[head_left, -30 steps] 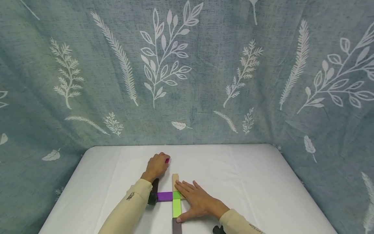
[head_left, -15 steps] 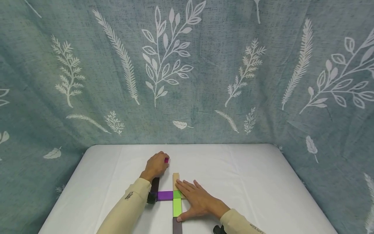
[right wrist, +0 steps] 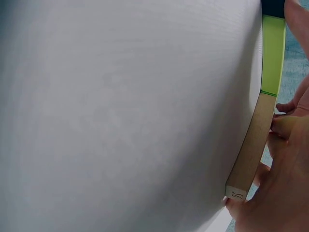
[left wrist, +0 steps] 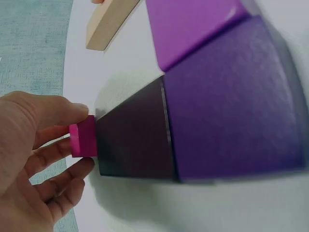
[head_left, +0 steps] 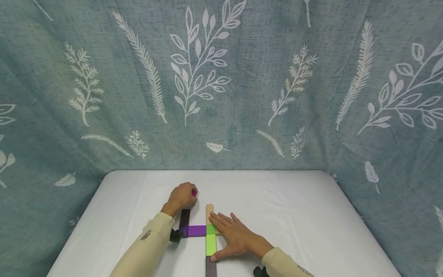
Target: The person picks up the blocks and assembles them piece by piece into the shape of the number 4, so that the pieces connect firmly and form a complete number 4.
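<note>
Flat coloured blocks lie on a white table (head_left: 294,215): a purple block (head_left: 197,230), a green block (head_left: 210,240), a tan block (head_left: 209,211) and dark blocks (head_left: 185,218) (head_left: 210,267). My left hand (head_left: 181,197) pinches a small magenta block (head_left: 194,193) at the far end of the dark block (left wrist: 135,140); the wrist view shows the magenta block (left wrist: 83,140) between thumb and fingers. My right hand (head_left: 235,238) lies flat, fingers straight, beside the green block (right wrist: 273,53) and tan block (right wrist: 251,145), touching them.
A teal cloth with white leaf prints (head_left: 221,84) hangs behind and around the table. The table's far edge runs just below it. A black wrist strap (head_left: 174,235) shows at my left sleeve.
My left hand with the magenta block has drawn slightly nearer, toward the dark block's far end. The right hand has stayed put.
</note>
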Demonstrator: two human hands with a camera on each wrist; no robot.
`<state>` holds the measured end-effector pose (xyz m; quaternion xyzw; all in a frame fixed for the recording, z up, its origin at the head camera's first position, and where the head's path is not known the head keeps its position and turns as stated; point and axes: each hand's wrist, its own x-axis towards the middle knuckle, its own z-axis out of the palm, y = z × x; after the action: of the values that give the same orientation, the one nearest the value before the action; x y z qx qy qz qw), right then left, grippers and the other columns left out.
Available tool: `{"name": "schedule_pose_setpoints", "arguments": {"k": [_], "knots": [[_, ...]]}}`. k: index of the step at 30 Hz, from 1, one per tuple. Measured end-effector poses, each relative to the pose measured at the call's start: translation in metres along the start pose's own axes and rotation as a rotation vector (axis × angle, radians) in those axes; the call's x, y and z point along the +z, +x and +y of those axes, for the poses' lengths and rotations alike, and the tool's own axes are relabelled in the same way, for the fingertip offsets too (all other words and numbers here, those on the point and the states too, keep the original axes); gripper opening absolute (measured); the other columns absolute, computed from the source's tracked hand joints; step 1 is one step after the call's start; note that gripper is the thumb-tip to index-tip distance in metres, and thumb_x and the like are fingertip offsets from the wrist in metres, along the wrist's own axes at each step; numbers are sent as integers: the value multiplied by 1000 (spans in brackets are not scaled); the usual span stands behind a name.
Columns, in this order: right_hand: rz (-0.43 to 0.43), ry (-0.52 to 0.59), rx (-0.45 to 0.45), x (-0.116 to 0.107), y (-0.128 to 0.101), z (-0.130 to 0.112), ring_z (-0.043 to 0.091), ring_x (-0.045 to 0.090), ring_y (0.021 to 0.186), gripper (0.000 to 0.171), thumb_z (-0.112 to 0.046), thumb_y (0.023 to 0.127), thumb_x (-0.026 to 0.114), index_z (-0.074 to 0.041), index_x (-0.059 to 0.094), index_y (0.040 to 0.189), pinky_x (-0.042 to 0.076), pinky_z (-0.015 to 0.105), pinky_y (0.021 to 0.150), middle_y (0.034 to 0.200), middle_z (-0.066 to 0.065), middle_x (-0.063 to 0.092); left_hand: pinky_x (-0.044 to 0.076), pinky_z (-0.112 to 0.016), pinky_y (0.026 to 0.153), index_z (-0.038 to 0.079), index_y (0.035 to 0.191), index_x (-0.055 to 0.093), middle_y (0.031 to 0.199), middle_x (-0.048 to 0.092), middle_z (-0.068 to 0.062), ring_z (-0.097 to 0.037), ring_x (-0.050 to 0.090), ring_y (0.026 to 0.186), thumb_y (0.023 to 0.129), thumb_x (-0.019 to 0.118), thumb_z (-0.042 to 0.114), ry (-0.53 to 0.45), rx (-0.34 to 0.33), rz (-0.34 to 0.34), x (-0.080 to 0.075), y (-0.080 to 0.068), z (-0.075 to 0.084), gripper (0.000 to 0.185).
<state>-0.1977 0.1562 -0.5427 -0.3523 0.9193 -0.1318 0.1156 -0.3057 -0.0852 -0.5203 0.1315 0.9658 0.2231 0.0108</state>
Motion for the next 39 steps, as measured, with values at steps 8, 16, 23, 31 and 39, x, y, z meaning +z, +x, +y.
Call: {"name": "schedule_pose_setpoints", "arguments": {"k": [8, 16, 23, 31, 39], "knots": [[5, 9, -1, 0, -1, 0, 24, 19, 153, 124, -86, 72, 63, -15, 18, 163, 12, 57, 119, 169, -3, 15, 50, -42, 75, 11, 90, 73, 86, 64, -1, -20, 56, 77, 78, 76, 10, -18, -24, -22, -5, -7, -3, 13], [10, 6, -2, 1, -1, 1, 24, 18, 153, 123, -86, 72, 62, -15, 18, 163, 12, 57, 119, 169, -2, 15, 48, -40, 72, 10, 87, 71, 82, 63, 0, -19, 55, 75, 76, 76, 10, -34, -36, -14, -7, -13, -7, 12], [9, 13, 0, 1, 0, 1, 24, 18, 153, 123, -86, 72, 63, -15, 19, 163, 11, 57, 119, 169, -2, 15, 48, -39, 69, 11, 84, 70, 80, 62, 1, -18, 55, 72, 75, 76, 10, -30, -17, -1, -8, -20, -6, 11], [16, 4, -6, 0, 1, 0, 25, 19, 153, 123, -86, 72, 62, -15, 19, 163, 12, 57, 119, 169, -2, 16, 48, -39, 69, 11, 85, 70, 80, 63, 1, -17, 55, 72, 76, 77, 11, -10, -27, -8, -9, -25, -2, 11], [17, -2, -7, 1, 0, 0, 25, 20, 152, 123, -86, 72, 62, -15, 20, 163, 13, 58, 118, 168, -2, 17, 48, -39, 69, 11, 87, 71, 81, 63, 0, -17, 55, 72, 78, 79, 13, -5, -41, -23, -8, -28, -2, 12]]}}
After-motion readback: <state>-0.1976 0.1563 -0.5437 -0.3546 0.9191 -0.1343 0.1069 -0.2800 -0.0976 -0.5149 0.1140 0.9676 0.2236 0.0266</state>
